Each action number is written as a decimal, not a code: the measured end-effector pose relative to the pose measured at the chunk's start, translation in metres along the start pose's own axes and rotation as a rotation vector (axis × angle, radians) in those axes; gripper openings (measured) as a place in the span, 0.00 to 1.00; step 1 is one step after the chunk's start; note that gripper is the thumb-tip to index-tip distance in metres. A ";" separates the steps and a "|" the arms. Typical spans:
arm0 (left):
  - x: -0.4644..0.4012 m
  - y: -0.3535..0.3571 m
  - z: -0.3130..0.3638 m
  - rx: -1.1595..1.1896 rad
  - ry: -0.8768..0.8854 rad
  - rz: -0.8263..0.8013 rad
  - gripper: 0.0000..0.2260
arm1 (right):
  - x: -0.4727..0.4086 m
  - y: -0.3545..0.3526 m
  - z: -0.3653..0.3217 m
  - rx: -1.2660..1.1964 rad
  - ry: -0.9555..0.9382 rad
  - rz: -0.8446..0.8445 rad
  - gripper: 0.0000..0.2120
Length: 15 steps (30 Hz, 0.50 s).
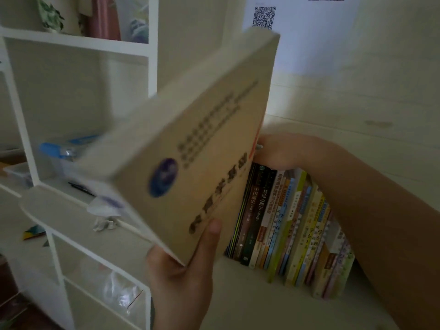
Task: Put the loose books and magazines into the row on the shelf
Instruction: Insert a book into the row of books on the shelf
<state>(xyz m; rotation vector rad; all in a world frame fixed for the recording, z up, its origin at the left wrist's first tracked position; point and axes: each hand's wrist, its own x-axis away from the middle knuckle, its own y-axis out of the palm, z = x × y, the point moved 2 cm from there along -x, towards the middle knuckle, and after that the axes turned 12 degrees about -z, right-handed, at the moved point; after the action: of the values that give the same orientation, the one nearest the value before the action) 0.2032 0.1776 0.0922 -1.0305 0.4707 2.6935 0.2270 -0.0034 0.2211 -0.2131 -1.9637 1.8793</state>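
Beige thick paperback book (190, 148) tilted mid-frame, gripped at its lower corner by the left hand (183, 277).
Right hand (278, 151) presses flat atop the upright row of colourful books (290, 227), fingers unclosed.

Head camera looks down, close over the shelf (238, 294).

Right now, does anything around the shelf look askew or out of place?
Yes. A crumpled paper lies loose on the white ledge left of the row, beside a pen. The row itself leans left; the right hand rests on its top.

Book (190, 148) left of row (292, 225) — on shelf (250, 294).
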 end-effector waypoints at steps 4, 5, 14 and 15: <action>-0.017 -0.004 0.008 0.145 0.013 0.097 0.08 | 0.003 -0.001 -0.001 0.002 -0.005 -0.001 0.21; -0.022 -0.004 0.008 0.192 0.002 0.121 0.08 | 0.003 -0.002 -0.001 0.012 -0.008 0.003 0.20; -0.045 0.016 -0.010 0.278 -0.119 0.130 0.16 | 0.006 -0.001 0.003 0.044 0.034 0.021 0.23; -0.045 0.020 -0.012 0.257 -0.104 0.083 0.13 | 0.006 -0.001 0.004 0.039 0.036 0.029 0.23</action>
<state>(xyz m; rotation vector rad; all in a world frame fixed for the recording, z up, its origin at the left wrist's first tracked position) 0.2378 0.1507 0.1186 -0.8128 0.8302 2.6501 0.2204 -0.0046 0.2227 -0.2637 -1.9082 1.9163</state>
